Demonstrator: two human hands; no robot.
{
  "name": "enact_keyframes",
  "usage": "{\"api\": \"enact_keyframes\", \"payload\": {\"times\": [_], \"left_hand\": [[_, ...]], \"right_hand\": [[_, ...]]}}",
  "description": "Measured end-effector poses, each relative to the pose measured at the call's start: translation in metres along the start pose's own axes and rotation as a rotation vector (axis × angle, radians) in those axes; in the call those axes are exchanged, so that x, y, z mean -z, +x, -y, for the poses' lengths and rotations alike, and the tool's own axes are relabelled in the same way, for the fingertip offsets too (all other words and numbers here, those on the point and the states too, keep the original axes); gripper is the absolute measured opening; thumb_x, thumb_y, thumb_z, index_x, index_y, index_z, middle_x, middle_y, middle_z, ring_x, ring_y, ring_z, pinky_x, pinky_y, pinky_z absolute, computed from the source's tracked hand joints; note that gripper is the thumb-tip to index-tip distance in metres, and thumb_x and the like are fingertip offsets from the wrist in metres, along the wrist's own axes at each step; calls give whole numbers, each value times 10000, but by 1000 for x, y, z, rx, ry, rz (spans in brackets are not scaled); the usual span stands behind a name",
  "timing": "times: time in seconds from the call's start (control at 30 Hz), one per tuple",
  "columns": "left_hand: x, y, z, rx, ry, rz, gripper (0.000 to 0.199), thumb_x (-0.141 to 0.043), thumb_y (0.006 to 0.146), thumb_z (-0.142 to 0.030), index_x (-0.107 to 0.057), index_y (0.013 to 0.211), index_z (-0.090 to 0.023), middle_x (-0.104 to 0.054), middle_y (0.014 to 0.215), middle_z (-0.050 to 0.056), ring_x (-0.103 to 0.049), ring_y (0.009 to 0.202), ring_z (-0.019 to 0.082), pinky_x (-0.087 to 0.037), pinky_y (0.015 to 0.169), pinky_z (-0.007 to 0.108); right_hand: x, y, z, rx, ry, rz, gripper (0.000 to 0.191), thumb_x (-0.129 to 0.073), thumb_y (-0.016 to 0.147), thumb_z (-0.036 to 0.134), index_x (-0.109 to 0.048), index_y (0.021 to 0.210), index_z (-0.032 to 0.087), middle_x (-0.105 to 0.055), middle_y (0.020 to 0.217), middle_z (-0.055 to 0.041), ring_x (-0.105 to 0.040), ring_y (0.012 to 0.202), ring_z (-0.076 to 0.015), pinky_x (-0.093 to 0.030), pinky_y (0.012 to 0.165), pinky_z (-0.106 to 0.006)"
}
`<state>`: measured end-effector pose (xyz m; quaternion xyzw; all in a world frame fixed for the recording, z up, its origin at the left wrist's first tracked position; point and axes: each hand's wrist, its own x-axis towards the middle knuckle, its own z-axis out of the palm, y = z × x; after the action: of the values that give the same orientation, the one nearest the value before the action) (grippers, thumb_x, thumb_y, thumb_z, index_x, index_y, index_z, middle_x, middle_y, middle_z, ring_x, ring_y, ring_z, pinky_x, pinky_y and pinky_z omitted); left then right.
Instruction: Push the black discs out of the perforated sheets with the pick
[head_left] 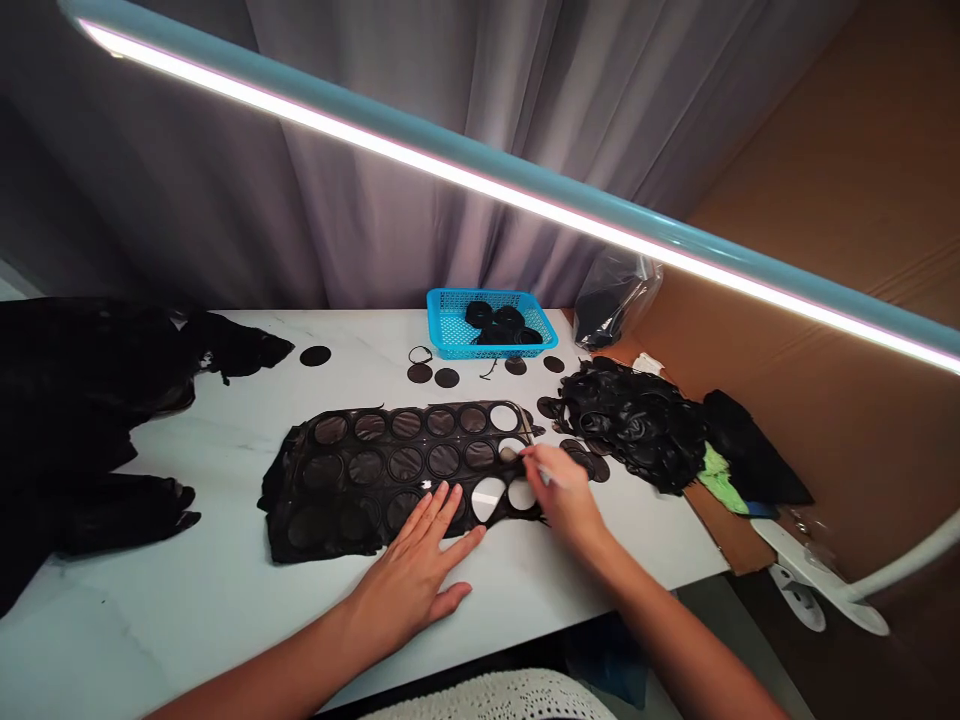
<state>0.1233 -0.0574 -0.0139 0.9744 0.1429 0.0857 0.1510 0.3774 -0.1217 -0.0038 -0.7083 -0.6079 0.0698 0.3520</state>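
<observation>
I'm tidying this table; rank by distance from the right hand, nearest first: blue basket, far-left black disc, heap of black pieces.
From the right hand:
1. Heap of black pieces, to its right.
2. Blue basket, at the table's back.
3. Far-left black disc, near the dark fabric.

The left hand (pixel 424 565) lies palm down, fingers spread; the right hand (pixel 561 492) is closed, fingers bent.
</observation>
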Motion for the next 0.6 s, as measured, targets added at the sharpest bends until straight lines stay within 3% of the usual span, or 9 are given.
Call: {"api": "enact_keyframes", "payload": {"times": [0.1,0.23,0.37,0.6], "left_hand": [[8,4,-2,11,2,7,562,-647,874,-399,-462,1398,-317,-213,1598,83,-260,1430,369,-313,1115,548],[15,23,4,56,30,-3,537,-611,902,-430,-470,1388,-249,-419,1495,119,-380,1382,309,-292,1141,500],[9,38,17,90,71,-34,586,-597,914,-423,-422,1420,-184,-352,1533,151,-291,1429,304,-264,1157,478],[1,36,22,96,72,-23,618,-591,917,-373,-350,1467,-228,-221,1591,122,-198,1459,300,-233,1163,491]], "right_hand": [[14,30,-14,-72,11,-75,135,-453,931,224,-583,901,203,-656,882,-77,-594,787,-213,-456,726,-329],[3,48,-7,-7,187,227,125,-488,920,232,-603,878,208,-680,863,-33,-573,704,-165,-428,649,-277],[-16,51,1,98,330,408,145,-516,915,212,-572,782,196,-665,909,-19,-563,752,-141,-418,673,-258],[-14,57,-5,141,371,500,148,-568,909,256,-572,774,196,-616,961,-29,-561,861,-158,-443,762,-279]]}}
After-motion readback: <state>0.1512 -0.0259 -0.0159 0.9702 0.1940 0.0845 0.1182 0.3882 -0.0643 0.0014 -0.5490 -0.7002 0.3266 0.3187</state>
